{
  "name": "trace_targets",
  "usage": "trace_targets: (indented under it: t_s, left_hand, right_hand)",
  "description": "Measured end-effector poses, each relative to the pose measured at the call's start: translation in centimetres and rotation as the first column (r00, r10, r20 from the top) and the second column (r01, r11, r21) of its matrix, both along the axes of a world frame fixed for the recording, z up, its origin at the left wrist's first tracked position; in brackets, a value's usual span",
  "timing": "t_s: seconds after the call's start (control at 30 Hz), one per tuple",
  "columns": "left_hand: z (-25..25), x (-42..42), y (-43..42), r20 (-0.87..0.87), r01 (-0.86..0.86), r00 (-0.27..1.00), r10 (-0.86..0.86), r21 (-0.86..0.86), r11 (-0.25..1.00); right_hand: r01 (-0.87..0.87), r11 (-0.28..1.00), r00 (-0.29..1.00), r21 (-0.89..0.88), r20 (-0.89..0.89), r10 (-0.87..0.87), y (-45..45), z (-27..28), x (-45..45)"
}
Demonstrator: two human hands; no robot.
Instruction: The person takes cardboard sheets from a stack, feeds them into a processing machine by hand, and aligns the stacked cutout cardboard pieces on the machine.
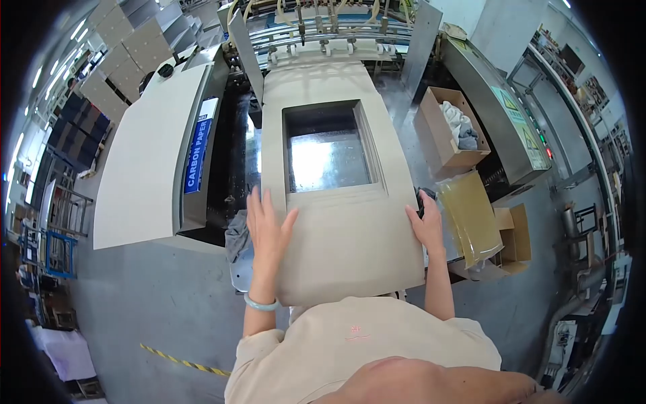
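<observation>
A beige board or stack of sheets (350, 249) extends from my body toward the machine, with a rectangular opening through it. Shiny metal (330, 161) shows inside that opening. At the near left edge of the board is my left hand (268, 225), palm inward, fingers stretched upward and thumb apart. My right hand (428, 221) is at the opposite edge, its fingers extended and nothing gripped. Both hands are at the board's sides; whether they press on it I cannot tell. Beside my left wrist lies a grey cloth (237, 237), and dark material sits behind my right fingers.
Machine rollers and hoses (330, 44) stand at the far end. To the left are a large white sheet (145, 158) and a blue carbon paper box (199, 148). On the right are a cardboard box of rags (437, 128), a yellowish translucent slab (469, 217) and an open carton (515, 236).
</observation>
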State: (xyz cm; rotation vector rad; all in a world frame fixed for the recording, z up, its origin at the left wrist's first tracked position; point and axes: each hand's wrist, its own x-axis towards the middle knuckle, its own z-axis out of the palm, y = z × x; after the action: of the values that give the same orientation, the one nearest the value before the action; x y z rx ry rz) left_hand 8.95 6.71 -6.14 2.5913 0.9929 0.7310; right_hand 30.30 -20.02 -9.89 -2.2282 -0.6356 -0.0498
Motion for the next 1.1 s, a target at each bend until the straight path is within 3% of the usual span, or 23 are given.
trace_targets:
  t_s: [0.03, 0.1, 0.3, 0.43, 0.47, 0.53, 0.6, 0.63, 0.77, 0.97, 1.1]
  left_hand:
    - [-1.7, -0.9, -0.3, -0.004, 0.004, 1.000, -0.004, 0.006, 1.000]
    - [-4.0, -2.3, -0.6, -0.208, -0.060, 0.977, 0.055, -0.021, 0.998]
    - [-4.6, -2.1, -1.3, -0.130, -0.044, 0.991, 0.031, -0.099, 0.994]
    - [-4.4, -2.1, -1.3, -0.135, -0.055, 0.990, 0.042, -0.089, 0.994]
    - [-4.3, -2.1, -1.2, -0.134, -0.056, 0.990, 0.043, -0.088, 0.995]
    - [-4.2, -2.1, -1.1, -0.046, -0.046, 0.998, 0.039, -0.155, 0.987]
    - [-4.1, -2.2, -1.2, 0.039, -0.025, 0.999, 0.035, -0.222, 0.975]
    - [-4.1, -2.2, -1.0, 0.039, -0.021, 0.999, 0.030, -0.223, 0.975]
    - [-3.9, -2.9, 0.6, 0.046, -0.037, 0.997, 0.069, -0.494, 0.869]
    - [-3.3, -3.3, 1.6, 0.162, -0.022, 0.982, 0.100, -0.422, 0.906]
    - [0.2, -2.7, 2.5, 0.441, 0.209, 0.885, 0.149, -0.662, 0.720]
  right_hand:
    - [-0.011, 1.000, 1.000, -0.021, -0.014, 0.010, 0.1, 0.1, 0.1]
    - [-0.035, 0.998, 0.999, -0.061, -0.041, 0.032, 0.5, 0.2, 0.1]
    - [-0.009, 0.985, 1.000, -0.174, 0.027, 0.014, 1.0, 0.3, 0.0]
    - [-0.003, 0.996, 0.948, -0.087, 0.317, 0.030, 1.4, 2.1, -0.4]
    - [-0.003, 0.996, 0.947, -0.086, 0.319, 0.031, 1.5, 2.6, -0.2]
    - [-0.023, 0.999, 0.999, 0.037, -0.029, 0.024, 1.6, 3.8, 0.5]
    - [0.008, 0.988, 0.926, 0.157, -0.374, 0.051, 1.3, 4.4, 1.0]
    - [0.012, 0.988, 0.927, 0.157, -0.373, 0.048, 1.1, 4.2, 1.3]
    - [0.033, 0.961, 0.886, 0.274, -0.454, 0.099, 0.8, 2.2, 2.6]
    - [0.037, 0.940, 0.874, 0.339, -0.468, 0.134, 1.5, 3.5, 1.9]
    - [0.086, 0.885, 0.843, 0.457, -0.507, 0.180, 2.5, 4.6, 2.2]
